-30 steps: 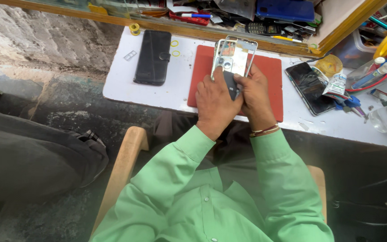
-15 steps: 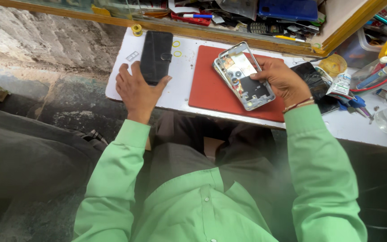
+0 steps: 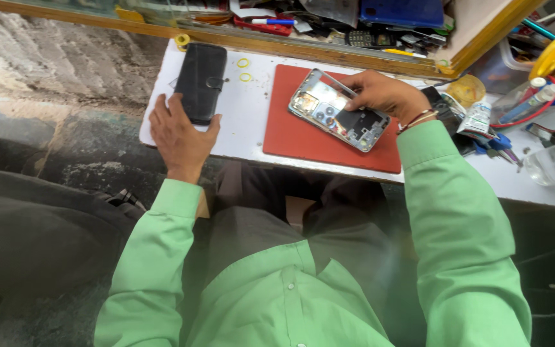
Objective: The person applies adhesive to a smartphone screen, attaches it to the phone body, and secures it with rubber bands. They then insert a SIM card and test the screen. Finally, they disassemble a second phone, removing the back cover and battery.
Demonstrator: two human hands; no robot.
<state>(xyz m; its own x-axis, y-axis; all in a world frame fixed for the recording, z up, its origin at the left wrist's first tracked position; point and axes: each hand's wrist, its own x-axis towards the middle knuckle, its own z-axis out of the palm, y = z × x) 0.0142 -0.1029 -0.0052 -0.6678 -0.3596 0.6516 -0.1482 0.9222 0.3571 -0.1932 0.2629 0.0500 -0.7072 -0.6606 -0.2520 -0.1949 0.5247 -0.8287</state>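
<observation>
A white bench (image 3: 245, 122) stood against a wood-framed shelf crowded with small tools and parts, above a rough grey stone floor that ran off to the left. On the bench's left end lay a black wallet-style phone case (image 3: 201, 81), closed, with its clasp on the right edge. The left hand (image 3: 181, 136) rested palm down at the near left corner of the bench, its fingers (image 3: 178, 106) spread slightly apart, the tips touching the lower end of the case without gripping it. Two small yellow rings (image 3: 244, 69) lay just right of the case on the bare bench top. Further right sat a red work mat (image 3: 303, 136), and on it, tilted at an angle, an opened phone (image 3: 338, 109) with its back cover off, the camera modules and inner boards showing. The right hand (image 3: 387, 95) came in from the right, its fingers (image 3: 354, 85) closed on the upper edge of the opened phone, holding it against the mat; a thin bracelet ringed the wrist. Both arms wore light green shirt sleeves. At the far right, past the hand, the bench carried a dark phone (image 3: 448, 115), a small tube, bottles and a tangle of coloured cables.
</observation>
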